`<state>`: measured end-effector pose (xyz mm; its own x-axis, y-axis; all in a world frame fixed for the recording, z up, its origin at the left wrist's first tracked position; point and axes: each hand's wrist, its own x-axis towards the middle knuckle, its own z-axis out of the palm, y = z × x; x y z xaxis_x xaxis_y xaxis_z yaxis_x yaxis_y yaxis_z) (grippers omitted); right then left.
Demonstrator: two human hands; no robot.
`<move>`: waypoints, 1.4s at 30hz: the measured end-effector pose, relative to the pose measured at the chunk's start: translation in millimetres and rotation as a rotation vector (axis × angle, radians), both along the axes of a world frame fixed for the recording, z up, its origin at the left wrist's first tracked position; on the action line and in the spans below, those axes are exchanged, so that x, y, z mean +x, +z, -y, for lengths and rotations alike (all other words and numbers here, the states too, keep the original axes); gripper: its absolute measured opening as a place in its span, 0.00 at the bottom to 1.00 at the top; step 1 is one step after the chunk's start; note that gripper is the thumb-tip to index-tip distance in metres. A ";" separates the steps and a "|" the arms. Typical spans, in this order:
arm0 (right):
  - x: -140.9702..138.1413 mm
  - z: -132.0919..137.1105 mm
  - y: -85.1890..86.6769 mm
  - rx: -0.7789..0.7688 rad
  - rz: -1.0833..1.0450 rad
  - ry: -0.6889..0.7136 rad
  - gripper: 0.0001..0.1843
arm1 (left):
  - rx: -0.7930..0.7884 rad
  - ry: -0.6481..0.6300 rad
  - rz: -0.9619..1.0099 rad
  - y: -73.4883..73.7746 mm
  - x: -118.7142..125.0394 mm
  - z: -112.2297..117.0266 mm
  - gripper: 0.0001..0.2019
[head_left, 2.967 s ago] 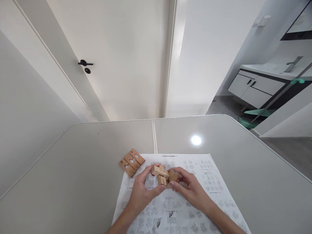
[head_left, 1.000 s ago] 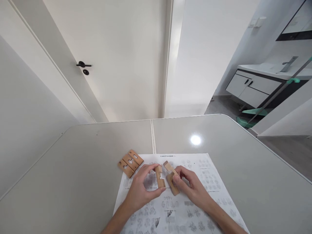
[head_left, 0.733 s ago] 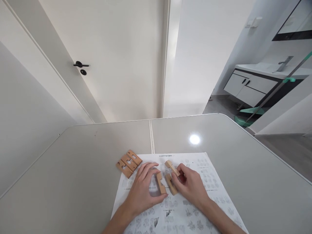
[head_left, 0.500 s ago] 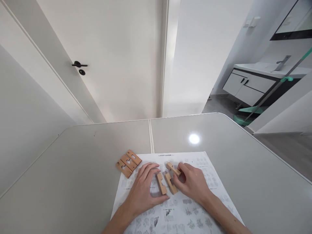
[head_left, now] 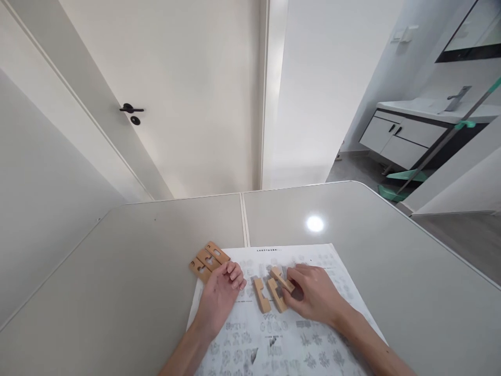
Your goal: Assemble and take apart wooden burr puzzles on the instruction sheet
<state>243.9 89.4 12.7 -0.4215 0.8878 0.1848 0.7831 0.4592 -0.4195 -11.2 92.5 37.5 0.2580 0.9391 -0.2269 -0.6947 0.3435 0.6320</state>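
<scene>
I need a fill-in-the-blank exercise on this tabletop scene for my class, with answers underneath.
Only the ____ hand touches a notched wooden block.
Altogether, the picture shows ____ such blocks.
The door handle is ____ in colour.
The flat wooden plates lie at the far ____ corner of the printed sheet.

Missing words: right; three; black; left.

Your left hand (head_left: pixel 219 298) and right hand (head_left: pixel 315 293), both bare, with slim, tapering fingers (head_left: pixel 234 272). Your left forearm (head_left: pixel 186 349) and right forearm (head_left: pixel 366 334) are likewise bare to the frame's lower edge; a small dark spot (head_left: pixel 387 351) marks the right.
</scene>
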 end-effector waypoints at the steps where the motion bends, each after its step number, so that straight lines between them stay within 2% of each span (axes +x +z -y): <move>1: 0.2 0.2 0.6 -0.003 -0.002 0.008 0.17 | -0.017 0.011 0.028 0.1 -0.4 -0.3 0.13; 11: -2.8 1.7 0.8 -0.035 -0.049 0.072 0.15 | -0.064 0.042 0.091 1.3 -2.5 -1.0 0.12; 16: -4.2 2.8 5.0 -0.044 -0.064 0.092 0.17 | -0.063 0.040 0.091 3.0 -2.2 -1.3 0.13; 23: -6.1 4.2 8.5 -0.078 -0.096 0.129 0.19 | -0.062 0.030 0.092 -1.7 -4.1 -2.1 0.14; 35: -7.6 6.0 -0.1 -0.058 -0.137 0.175 0.18 | 0.015 -0.002 -0.026 2.6 -2.8 0.2 0.18; 42: -8.4 8.5 0.8 -0.051 -0.118 0.203 0.11 | 0.069 -0.004 -0.104 0.9 -3.5 1.4 0.20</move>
<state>235.5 80.9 13.5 -0.5704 0.7965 0.2005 0.6211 0.5780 -0.5293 -14.6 91.1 38.4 0.2402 0.9524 -0.1880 -0.6227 0.2997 0.7228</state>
